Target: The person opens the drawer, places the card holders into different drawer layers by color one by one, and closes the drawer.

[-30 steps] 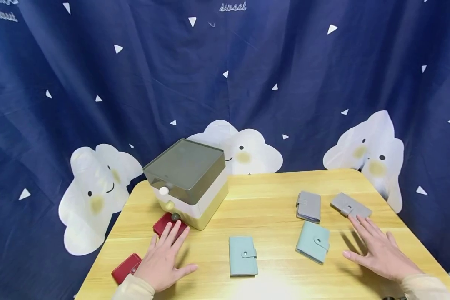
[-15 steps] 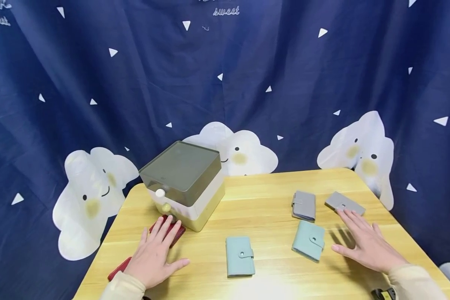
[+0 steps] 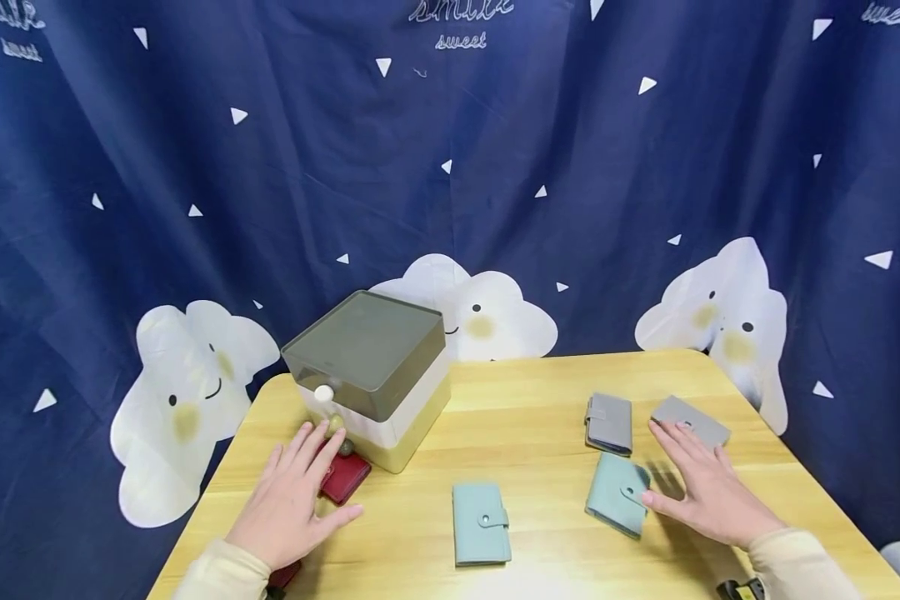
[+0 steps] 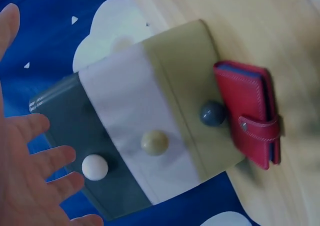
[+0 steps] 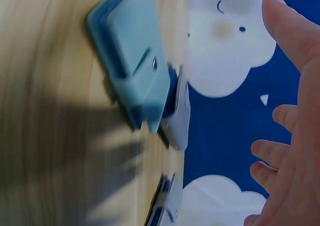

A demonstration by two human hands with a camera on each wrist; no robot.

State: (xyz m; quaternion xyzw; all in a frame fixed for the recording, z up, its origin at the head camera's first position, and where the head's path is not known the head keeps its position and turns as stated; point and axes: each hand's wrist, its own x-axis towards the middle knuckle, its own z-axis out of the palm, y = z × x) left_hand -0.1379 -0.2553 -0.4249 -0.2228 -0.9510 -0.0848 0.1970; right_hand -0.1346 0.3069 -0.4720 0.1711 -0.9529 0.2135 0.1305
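My left hand (image 3: 288, 500) is held over the table with fingers spread, holding nothing. Its fingertips overlap the front of a small drawer box (image 3: 401, 417) and a red snap wallet (image 3: 347, 479). A second red wallet (image 3: 285, 575) is mostly hidden under the left wrist. Over the right side hovers my right hand (image 3: 708, 496), fingers extended and holding nothing. Its thumb tip overlaps the edge of a mint wallet (image 3: 617, 496), while its fingers reach across a grey wallet (image 3: 697, 421). Another grey wallet (image 3: 610, 423) lies just left of that one.
A second mint wallet (image 3: 480, 525) lies at the middle front of the wooden table (image 3: 525, 417). The box has stacked grey, white and olive drawers with round knobs; its white knob (image 4: 95, 167) is nearest the left fingers. A dark blue curtain (image 3: 495, 125) hangs behind.
Both hands have drifted left over the table. The right thumb now overlaps the mint wallet, and the left wrist covers more of the front red wallet. The head view has tilted slightly.
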